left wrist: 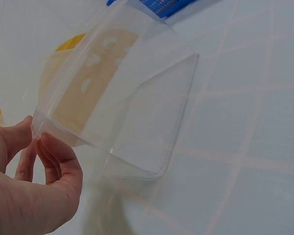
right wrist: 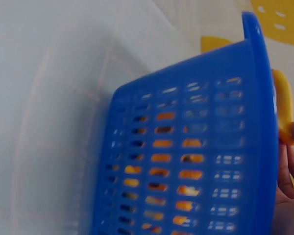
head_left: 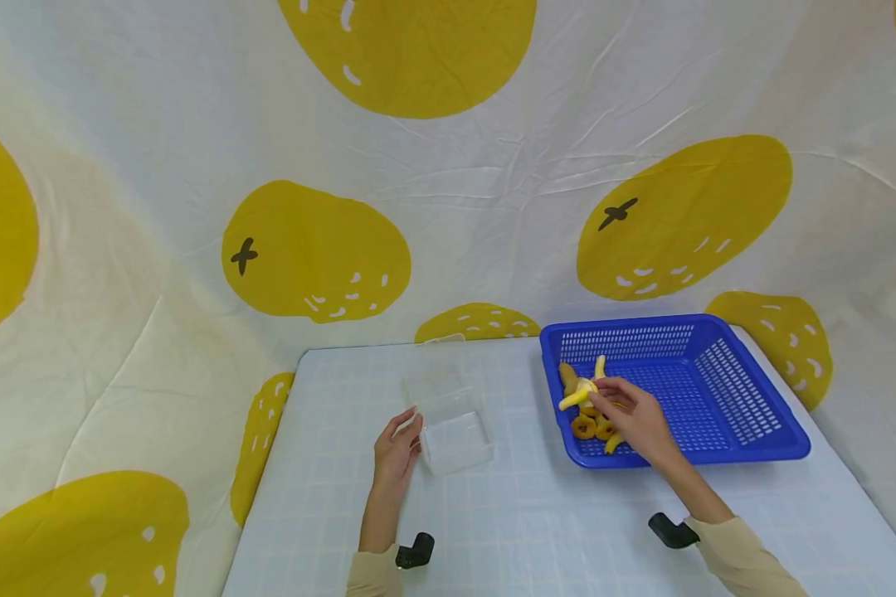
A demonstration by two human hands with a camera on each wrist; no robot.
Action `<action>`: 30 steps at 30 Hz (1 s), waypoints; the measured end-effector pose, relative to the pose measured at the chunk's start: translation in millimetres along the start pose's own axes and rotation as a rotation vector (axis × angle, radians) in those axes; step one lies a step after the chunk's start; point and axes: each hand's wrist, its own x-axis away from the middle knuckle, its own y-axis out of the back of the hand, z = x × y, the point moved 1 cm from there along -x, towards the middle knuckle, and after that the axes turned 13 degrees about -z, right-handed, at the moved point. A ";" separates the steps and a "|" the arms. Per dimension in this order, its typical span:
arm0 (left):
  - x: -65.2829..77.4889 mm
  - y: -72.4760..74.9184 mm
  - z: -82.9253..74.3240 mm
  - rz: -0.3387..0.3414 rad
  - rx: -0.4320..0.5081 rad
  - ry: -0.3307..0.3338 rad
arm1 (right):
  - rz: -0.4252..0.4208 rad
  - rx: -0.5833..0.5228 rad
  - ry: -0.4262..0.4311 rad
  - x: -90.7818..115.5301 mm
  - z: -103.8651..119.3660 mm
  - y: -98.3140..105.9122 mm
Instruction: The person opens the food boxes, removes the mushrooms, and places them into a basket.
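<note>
My left hand (head_left: 397, 452) pinches the rim of a clear plastic box (head_left: 459, 444) between thumb and fingers. In the left wrist view the box (left wrist: 154, 117) is tilted, and I see no contents in it. My right hand (head_left: 635, 419) holds a peeled-banana piece (head_left: 578, 395), yellow and white, above the left part of a blue basket (head_left: 732, 452). Below that hand, several yellow and brown fruit-like pieces (head_left: 584, 427) lie in the basket. In the right wrist view the basket wall (right wrist: 186, 122) hides most of them, with the right hand (right wrist: 289, 191) partly visible at the edge.
A table with a pale checked cloth (head_left: 538, 531) lies under everything. Behind it hangs a white sheet (head_left: 478, 240) printed with large yellow fruit shapes. The clear box stands left of the basket, with table surface between them.
</note>
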 end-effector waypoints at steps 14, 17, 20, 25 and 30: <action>2.4 0.3 -1.0 0.004 -0.004 0.014 | 0.079 0.230 0.091 4.0 -24.4 18.3; 1.5 1.0 -0.5 0.014 -0.003 0.017 | 0.130 0.256 0.107 3.2 -24.3 19.1; 1.6 1.4 -0.5 0.020 0.000 0.020 | 0.201 0.278 0.132 1.9 -24.3 18.7; 3.2 0.4 -1.4 0.020 0.002 0.019 | 0.335 0.295 0.156 0.5 -22.4 16.5; 4.3 0.0 -0.6 0.018 0.001 0.019 | 0.411 0.313 0.110 -1.4 -19.6 17.7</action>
